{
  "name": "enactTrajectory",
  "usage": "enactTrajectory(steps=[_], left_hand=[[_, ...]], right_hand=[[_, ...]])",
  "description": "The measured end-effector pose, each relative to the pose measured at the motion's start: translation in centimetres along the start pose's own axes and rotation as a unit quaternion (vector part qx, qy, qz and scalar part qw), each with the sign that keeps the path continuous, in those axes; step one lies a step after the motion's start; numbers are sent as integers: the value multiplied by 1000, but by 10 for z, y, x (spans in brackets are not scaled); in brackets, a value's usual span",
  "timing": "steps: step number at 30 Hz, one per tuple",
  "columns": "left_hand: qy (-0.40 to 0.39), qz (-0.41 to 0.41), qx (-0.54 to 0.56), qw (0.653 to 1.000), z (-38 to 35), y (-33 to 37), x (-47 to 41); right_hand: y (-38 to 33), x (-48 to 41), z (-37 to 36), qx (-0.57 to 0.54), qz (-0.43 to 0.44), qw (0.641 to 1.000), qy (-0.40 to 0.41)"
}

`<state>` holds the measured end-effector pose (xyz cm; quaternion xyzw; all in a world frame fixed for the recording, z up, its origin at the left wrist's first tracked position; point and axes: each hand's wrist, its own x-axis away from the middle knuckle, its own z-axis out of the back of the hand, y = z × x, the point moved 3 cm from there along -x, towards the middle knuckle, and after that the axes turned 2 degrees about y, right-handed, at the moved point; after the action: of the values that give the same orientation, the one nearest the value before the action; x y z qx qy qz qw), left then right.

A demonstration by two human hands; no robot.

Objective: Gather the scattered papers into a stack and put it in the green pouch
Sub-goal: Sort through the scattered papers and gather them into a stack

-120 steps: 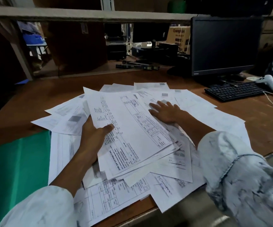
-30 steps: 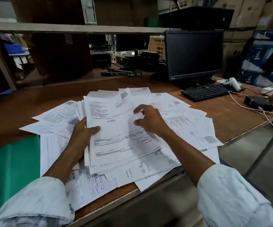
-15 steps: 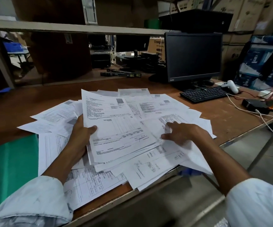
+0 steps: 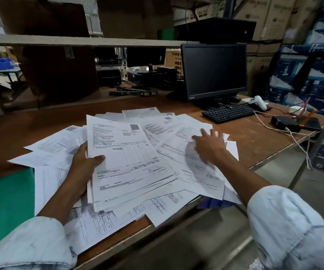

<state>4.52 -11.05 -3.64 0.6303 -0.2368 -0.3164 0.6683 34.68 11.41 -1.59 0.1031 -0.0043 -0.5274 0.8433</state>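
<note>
Many white printed papers lie fanned over the brown desk, some hanging past its front edge. My left hand grips the left edge of a gathered stack of sheets, thumb on top. Over the loose sheets at the right, my right hand is spread flat, fingers apart and blurred. The green pouch lies flat at the desk's left front, partly under papers and my left sleeve.
A dark monitor and black keyboard stand at the back right. A white handheld device, a black box and white cables lie near the right edge. A shelf runs above the desk's back.
My right hand has slid further out to the right and back over the loose sheets, after adding sheets to the stack. My left hand keeps holding the stack.
</note>
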Motion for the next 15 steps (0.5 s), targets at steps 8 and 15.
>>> enactTrajectory(steps=[8,15], left_hand=[[18,-75,-34,996,-3,8,3],[7,-86,-68,994,-4,8,1]], right_hand=[[10,8,-10,-179,-230,954,-73],[-1,-5,-11,-229,-163,959,-37]])
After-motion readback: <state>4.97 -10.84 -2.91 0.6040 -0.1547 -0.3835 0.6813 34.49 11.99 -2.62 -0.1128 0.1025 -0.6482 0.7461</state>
